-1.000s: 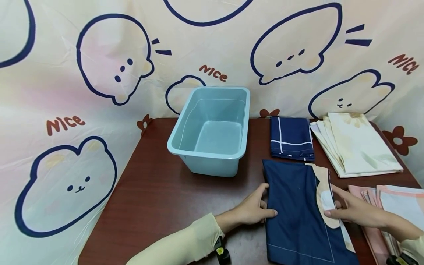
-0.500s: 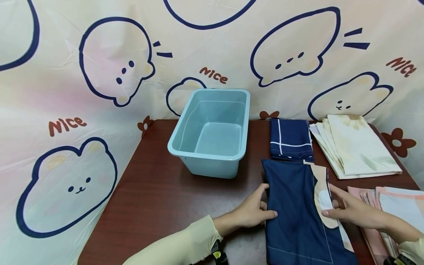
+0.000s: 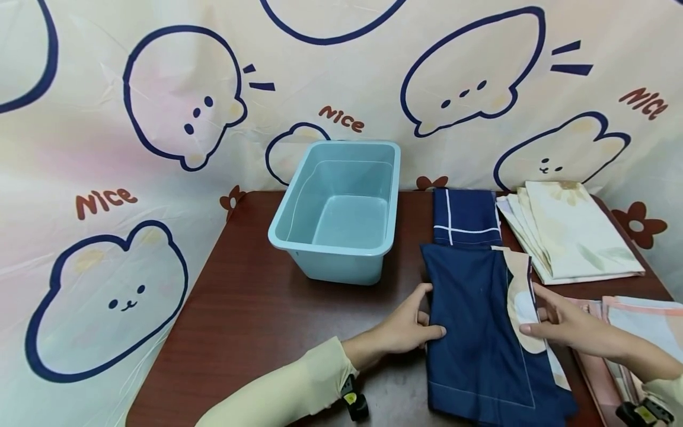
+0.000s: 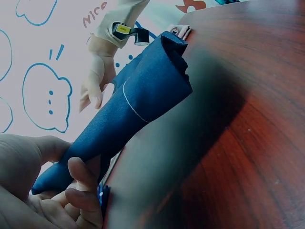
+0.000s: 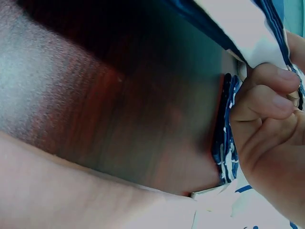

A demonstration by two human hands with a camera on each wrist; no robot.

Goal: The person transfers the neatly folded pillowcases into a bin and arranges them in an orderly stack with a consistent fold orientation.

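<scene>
A folded navy cloth with a beige-and-white printed strip along its right side is held between both hands. My left hand pinches its left edge, thumb on top and fingers underneath. My right hand grips the opposite edge the same way, its thumb on the printed strip. In the left wrist view the navy cloth hangs above the table, its folded layers showing at the near end. Curled fingertips of the right hand show under the white-and-navy edge in the right wrist view.
A light blue plastic tub stands left of the cloth. Behind the held cloth lies a folded navy cloth with white lines. A folded cream cloth lies at the back right, a pink-and-white folded cloth nearer, by the right arm.
Both hands have raised the navy cloth slightly and moved it away from the body; its far edge now covers more of the white-lined navy cloth. The grip is unchanged.
</scene>
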